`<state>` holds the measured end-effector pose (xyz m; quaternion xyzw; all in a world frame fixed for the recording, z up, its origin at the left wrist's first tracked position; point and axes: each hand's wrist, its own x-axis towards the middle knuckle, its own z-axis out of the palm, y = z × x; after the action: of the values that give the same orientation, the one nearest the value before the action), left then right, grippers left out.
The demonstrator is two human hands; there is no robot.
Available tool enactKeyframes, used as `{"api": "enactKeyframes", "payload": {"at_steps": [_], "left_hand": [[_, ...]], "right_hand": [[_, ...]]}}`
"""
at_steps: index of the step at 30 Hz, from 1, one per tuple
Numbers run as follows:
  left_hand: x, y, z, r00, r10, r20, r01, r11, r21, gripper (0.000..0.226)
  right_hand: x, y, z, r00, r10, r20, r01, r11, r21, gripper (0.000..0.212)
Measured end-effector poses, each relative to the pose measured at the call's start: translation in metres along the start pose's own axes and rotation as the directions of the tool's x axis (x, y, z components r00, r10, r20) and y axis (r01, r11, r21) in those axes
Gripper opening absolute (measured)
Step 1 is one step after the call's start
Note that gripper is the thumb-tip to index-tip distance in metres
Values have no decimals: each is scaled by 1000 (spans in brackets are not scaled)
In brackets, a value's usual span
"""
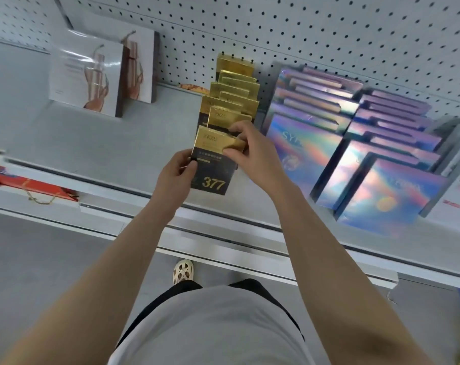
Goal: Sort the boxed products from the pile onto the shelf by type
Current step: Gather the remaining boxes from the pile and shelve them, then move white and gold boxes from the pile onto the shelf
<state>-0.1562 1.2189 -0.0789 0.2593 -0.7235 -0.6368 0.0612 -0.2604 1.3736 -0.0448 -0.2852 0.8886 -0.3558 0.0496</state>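
A black-and-gold box marked "377" (211,164) stands at the near end of a row of matching gold-topped boxes (233,93) on a grey shelf (97,143), held between both of a person's hands. The left hand (176,175) grips the box's lower left edge, thumb curled over its black front face. The right hand (247,151) pinches the gold upper right corner, fingers curled across the top edge of the box. The box tilts back slightly against the one behind it. The row of gold boxes runs from the shelf's near edge to the far pegboard wall (329,35), each box overlapping the next.

Just right of that row, two columns of holographic purple-blue boxes (315,122) lean in stepped ranks, the nearest ones (389,193) showing iridescent fronts; the lettering on them is blurred. Further right, pale grey and white packages (458,164) sit at the frame's edge, too indistinct to identify. On the far left of the shelf, well apart from the gold row, two white boxes printed with a copper-toned figure (92,77) stand upright, one behind the other. A red item with a gold cord (31,187) lies on a lower shelf at the left. Below, the person's grey shirt (213,330) and one perforated cream clog (183,271) show above a grey floor.
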Motion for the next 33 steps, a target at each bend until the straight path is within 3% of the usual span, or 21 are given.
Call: {"api": "enactKeyframes", "payload": {"at_steps": [7, 12, 18, 24, 29, 33], "left_hand": [[25, -12, 0, 995, 47, 86, -66, 970, 233, 55], [36, -10, 4, 991, 84, 106, -113, 948, 298, 51], [34, -7, 4, 991, 76, 106, -104, 949, 299, 48], [13, -7, -5, 981, 169, -92, -124, 922, 368, 47], [-26, -13, -32, 931, 200, -306, -96, 942, 323, 37], [-56, -37, -67, 901, 162, -402, -40, 955, 295, 33]], "right_hand": [[33, 0, 15, 991, -26, -129, 7, 989, -148, 32], [43, 5, 16, 989, -88, -116, 38, 926, -376, 40], [46, 7, 14, 993, -87, -82, 46, 912, -407, 43], [42, 7, 9, 978, -174, -115, 102, 880, -465, 34], [32, -6, 29, 948, -289, -130, 220, 896, -386, 32], [14, -26, 68, 944, -322, -71, 292, 915, -278, 31]]}}
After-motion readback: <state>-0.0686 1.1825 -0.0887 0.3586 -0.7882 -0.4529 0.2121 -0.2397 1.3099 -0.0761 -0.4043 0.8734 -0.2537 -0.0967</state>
